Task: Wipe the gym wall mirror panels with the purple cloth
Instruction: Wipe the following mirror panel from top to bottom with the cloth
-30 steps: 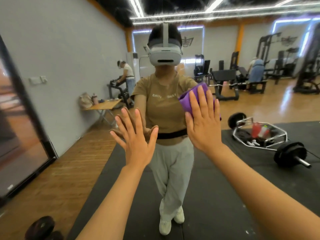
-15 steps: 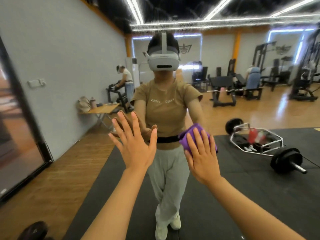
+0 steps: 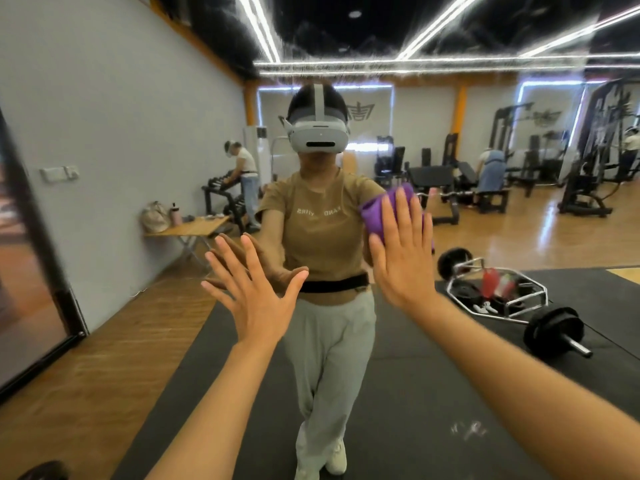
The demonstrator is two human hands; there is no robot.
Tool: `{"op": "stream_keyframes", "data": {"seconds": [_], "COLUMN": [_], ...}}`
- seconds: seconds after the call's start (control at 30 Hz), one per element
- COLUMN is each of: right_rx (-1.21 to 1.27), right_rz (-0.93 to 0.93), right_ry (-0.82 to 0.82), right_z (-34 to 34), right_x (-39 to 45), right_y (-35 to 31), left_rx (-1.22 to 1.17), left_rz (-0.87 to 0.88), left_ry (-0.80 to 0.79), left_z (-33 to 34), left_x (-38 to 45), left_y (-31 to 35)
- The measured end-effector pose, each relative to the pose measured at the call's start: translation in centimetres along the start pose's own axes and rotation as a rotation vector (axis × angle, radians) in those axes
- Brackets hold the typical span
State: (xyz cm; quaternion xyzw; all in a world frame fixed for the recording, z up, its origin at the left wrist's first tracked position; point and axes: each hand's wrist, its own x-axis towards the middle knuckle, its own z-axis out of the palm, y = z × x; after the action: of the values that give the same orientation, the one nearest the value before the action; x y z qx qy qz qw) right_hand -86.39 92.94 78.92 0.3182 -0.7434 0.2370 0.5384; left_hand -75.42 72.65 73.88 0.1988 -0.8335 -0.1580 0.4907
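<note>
Our right hand (image 3: 401, 251) lies flat with straight fingers (image 3: 403, 209) pressing the soft, bunched purple cloth (image 3: 375, 216) against the smooth mirror (image 3: 450, 46), while our left hand (image 3: 258, 296) rests bare on the glass, fingers spread and holding nothing. Reflected behind us we see one barbell frame (image 3: 495, 296) on a dark mat (image 3: 415, 375), red and white things lying inside it, and one wooden folding table (image 3: 194, 228) carrying a bag and a bottle.

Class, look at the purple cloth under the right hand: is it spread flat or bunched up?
Bunched up. The purple cloth shows as a folded wad past the straight fingers of the right hand pressing it to the mirror.
</note>
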Motion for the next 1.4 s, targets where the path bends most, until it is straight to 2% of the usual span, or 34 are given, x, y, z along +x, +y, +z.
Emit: {"op": "stream_keyframes", "data": {"seconds": [0.1, 0.2, 0.3, 0.5, 0.67, 0.77, 0.9, 1.0, 1.07, 1.2, 1.4], "right_rx": [0.027, 0.019, -0.051, -0.160, -0.142, -0.083, 0.003, 0.021, 0.021, 0.012, -0.083], "right_rz": [-0.026, -0.016, -0.045, -0.181, -0.149, -0.097, 0.032, 0.028, 0.008, -0.042, -0.180], "right_ry": [0.025, 0.054, 0.037, -0.098, -0.145, -0.102, 0.051, 0.055, 0.055, 0.048, -0.067], "right_z": [-2.6, -3.4, -1.7, 1.4, 1.4, 0.8, -1.6, -3.9, -4.4, -3.8, -0.4], "right_x": [8.0, 9.5, 4.3, -11.1, -12.3, -9.9, 0.5, 7.5, 9.1, 4.8, -11.4], "right_y": [1.3, 2.2, 2.6, 4.4, 4.4, 3.9, 3.5, 5.0, 5.9, 6.7, 9.8], "left_rx": [0.024, 0.082, 0.081, 0.082, 0.060, 0.043, 0.012, -0.062, -0.110, -0.085, -0.058], "left_rz": [0.106, 0.174, 0.141, 0.078, -0.020, -0.056, -0.088, -0.074, -0.072, 0.060, 0.067], "left_ry": [-0.016, -0.044, -0.047, -0.085, -0.147, -0.150, -0.118, -0.053, -0.025, 0.014, -0.003], "left_z": [0.2, 0.2, 0.0, -0.9, -1.2, -0.9, -0.2, 0.0, 0.2, 1.2, 1.6], "left_x": [-0.1, -0.2, -0.2, -0.5, -0.3, -0.1, 0.0, -0.2, -0.5, -1.2, -2.2], "left_y": [0.3, 0.5, 0.8, 2.2, 5.0, 5.6, 5.8, 5.9, 6.0, 5.7, 6.3]}}
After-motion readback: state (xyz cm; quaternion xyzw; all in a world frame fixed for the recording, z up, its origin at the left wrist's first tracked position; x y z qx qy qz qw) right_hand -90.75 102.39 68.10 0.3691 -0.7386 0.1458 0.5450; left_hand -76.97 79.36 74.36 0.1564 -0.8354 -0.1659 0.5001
